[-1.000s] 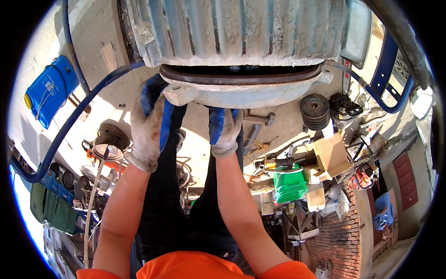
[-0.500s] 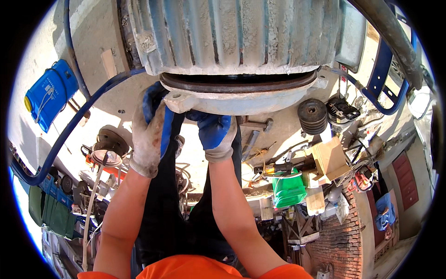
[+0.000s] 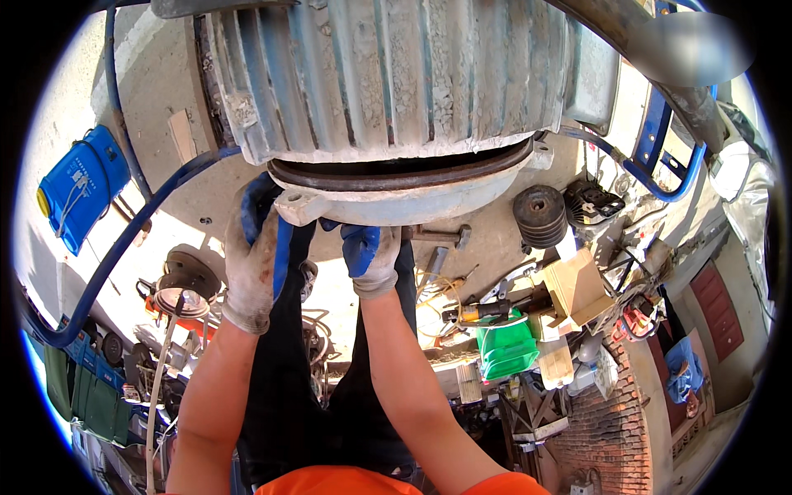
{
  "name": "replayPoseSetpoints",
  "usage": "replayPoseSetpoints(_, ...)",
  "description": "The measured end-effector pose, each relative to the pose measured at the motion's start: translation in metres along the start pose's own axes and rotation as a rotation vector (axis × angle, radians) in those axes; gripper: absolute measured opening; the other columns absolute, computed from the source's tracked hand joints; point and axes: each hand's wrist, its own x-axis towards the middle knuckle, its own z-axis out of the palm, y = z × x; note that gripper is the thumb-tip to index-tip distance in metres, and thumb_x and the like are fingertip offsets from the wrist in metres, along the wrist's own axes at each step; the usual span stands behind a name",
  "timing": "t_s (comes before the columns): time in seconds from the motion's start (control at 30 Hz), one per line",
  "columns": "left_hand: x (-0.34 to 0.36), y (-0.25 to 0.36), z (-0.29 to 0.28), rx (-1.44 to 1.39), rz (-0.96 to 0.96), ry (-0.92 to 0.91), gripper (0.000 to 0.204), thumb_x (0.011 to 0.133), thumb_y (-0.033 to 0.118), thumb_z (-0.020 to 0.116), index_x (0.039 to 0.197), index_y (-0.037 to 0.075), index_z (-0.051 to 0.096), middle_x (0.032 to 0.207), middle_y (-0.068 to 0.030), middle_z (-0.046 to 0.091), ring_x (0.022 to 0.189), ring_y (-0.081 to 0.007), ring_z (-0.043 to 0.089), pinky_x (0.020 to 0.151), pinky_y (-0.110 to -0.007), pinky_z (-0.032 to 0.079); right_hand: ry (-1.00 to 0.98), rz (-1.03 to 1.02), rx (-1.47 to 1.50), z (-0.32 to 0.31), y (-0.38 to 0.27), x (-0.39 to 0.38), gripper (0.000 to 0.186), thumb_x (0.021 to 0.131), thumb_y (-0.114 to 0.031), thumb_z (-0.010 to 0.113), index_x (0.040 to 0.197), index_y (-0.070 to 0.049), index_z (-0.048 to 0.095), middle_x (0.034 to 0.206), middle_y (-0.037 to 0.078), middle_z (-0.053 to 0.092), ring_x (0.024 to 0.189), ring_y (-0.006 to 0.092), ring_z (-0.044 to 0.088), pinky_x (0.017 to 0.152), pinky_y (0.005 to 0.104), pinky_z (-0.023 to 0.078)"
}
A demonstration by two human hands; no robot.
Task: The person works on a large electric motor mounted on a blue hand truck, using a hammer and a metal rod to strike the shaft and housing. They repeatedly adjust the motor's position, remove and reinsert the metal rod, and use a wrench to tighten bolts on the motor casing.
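Observation:
A large ribbed electric motor (image 3: 396,74), its blue-grey paint caked with dirt, fills the top of the view. Below its body is a round pale end cover (image 3: 404,202) with a rusty brown rim, parted from the housing by a dark gap. At the cover's left, my left hand (image 3: 254,256), in a grey-white and blue work glove, is closed on the edge by a bolt lug. My right hand (image 3: 371,257), gloved alike, is curled under the cover's lower side, with its fingertips partly hidden beneath it.
A blue tube frame (image 3: 107,280) curves past on the left, near a blue sprayer tank (image 3: 82,188). At right lie a grooved pulley (image 3: 540,214), a hammer (image 3: 462,238), an open cardboard box (image 3: 577,289) and a green plastic container (image 3: 506,346). A thick dark bar (image 3: 693,111) crosses the upper right.
The whole view has shifted, so the motor, cover and hands sit lower and slightly left. The dark gap looks wider at the right. Both hands stay at the cover.

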Motion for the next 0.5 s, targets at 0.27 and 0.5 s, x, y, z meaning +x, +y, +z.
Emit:
replayPoseSetpoints(0.27,-0.002,-0.004,0.007,-0.050,-0.050,0.120,0.034,0.095,0.015,0.054,0.123,-0.003,0.050,0.112,-0.0097,0.059,0.099,-0.0113,0.055,0.085,-0.023,0.045,0.037,0.242,0.216,0.064,-0.037,-0.006,0.049,0.090,-0.043,0.049,0.125,-0.008,0.053,0.107,0.010,0.065,0.089,0.0258,0.063,0.080,0.0445,0.047)
replayPoseSetpoints(0.5,0.043,-0.081,-0.064,-0.421,-0.235,0.284,0.026,0.092,0.013,0.058,0.115,0.000,0.056,0.101,-0.0077,0.065,0.075,-0.0172,0.066,0.069,-0.030,0.055,0.050,0.189,-0.236,0.031,-0.049,-0.030,0.037,0.099,-0.026,0.044,0.108,0.008,0.057,0.084,0.016,0.065,0.071,0.0225,0.065,0.066,0.0326,0.056)
